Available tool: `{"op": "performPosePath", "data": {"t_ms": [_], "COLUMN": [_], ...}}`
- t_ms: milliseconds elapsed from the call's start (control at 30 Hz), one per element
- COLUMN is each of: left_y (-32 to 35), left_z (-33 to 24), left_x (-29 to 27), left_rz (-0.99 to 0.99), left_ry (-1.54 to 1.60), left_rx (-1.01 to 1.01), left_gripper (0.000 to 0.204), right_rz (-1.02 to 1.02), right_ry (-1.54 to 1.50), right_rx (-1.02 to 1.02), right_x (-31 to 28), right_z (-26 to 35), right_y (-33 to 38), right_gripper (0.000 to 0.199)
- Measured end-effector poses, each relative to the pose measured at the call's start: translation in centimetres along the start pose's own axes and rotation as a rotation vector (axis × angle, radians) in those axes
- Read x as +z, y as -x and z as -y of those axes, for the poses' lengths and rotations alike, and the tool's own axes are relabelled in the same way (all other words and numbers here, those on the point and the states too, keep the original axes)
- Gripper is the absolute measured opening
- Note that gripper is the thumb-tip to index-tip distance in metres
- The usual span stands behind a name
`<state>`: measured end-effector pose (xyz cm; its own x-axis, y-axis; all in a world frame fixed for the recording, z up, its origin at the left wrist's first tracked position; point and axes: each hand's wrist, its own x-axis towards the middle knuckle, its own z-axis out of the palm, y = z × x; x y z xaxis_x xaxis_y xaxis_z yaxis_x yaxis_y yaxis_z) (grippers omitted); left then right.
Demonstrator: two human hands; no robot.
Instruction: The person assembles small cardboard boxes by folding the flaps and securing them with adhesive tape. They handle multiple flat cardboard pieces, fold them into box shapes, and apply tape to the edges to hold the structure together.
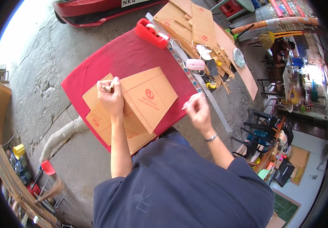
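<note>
Flat brown cardboard box blanks (148, 97) with a round red print lie stacked on a red cloth-covered table (126, 57). My left hand (110, 97) rests on the upper left part of the stack, fingers curled around a small object that I cannot make out. My right hand (196, 108) hovers at the table's right edge, fingers pinched together near a long clear strip, maybe tape; I cannot tell whether it holds anything. A red tape dispenser (151, 33) sits at the table's far corner.
More cardboard blanks (190, 21) are piled beyond the table, beside a pink object (195, 64), a yellow tape measure (210, 84) and a long ruler (209, 97). A red car bumper (91, 9) is at the top. Shelves and cluttered goods stand at right.
</note>
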<state>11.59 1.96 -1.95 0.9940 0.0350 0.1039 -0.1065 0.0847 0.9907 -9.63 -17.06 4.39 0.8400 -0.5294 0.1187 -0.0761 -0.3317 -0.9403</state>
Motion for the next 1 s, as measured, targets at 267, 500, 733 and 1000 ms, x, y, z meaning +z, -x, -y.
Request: {"op": "performPosePath", "data": {"t_ms": [267, 500, 733, 1000], "left_y": [-0.2, -0.4, -0.3, -0.2], "left_z": [0.2, -0.4, -0.5, -1.0], "left_x": [0.2, -0.1, -1.4, -0.1], "left_rz": [0.02, 0.003, -0.025, -0.006], "left_ry": [0.013, -0.083, -0.037, -0.023], "left_rx": [-0.017, -0.029, -0.039, -0.075], "left_gripper": [0.027, 0.033, 0.033, 0.033], "right_rz": [-0.288, -0.213, -0.089, -0.156], "right_ry": [0.215, 1.125, 1.091, 1.128], "right_rx": [0.367, -0.035, 0.274, 0.351], "right_x": [-16.3, -25.1, -25.3, -27.4], "right_z": [-17.8, -29.8, -32.0, -31.0], "right_y": [-9.9, -16.8, -19.2, -16.3], "right_gripper": [0.019, 0.035, 0.034, 0.023]}}
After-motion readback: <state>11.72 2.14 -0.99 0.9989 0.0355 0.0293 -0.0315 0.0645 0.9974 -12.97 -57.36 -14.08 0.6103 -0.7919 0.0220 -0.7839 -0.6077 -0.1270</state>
